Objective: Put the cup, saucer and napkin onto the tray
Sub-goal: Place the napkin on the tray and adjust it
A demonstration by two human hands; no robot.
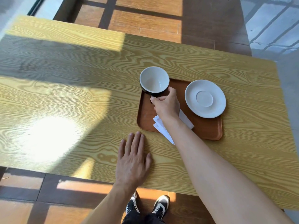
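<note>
A brown wooden tray lies on the right half of the table. A cup, white inside and dark outside, is at the tray's far left corner, and my right hand grips its handle. I cannot tell whether the cup rests on the tray or hangs just above it. The white saucer sits on the tray's far right part, overhanging its right edge. A folded white napkin lies across the tray's near edge, partly hidden under my right wrist. My left hand lies flat on the table, fingers spread.
The yellow wood-grain table has its near edge just behind my left wrist and its right edge past the tray. Below are a wooden floor and my shoes.
</note>
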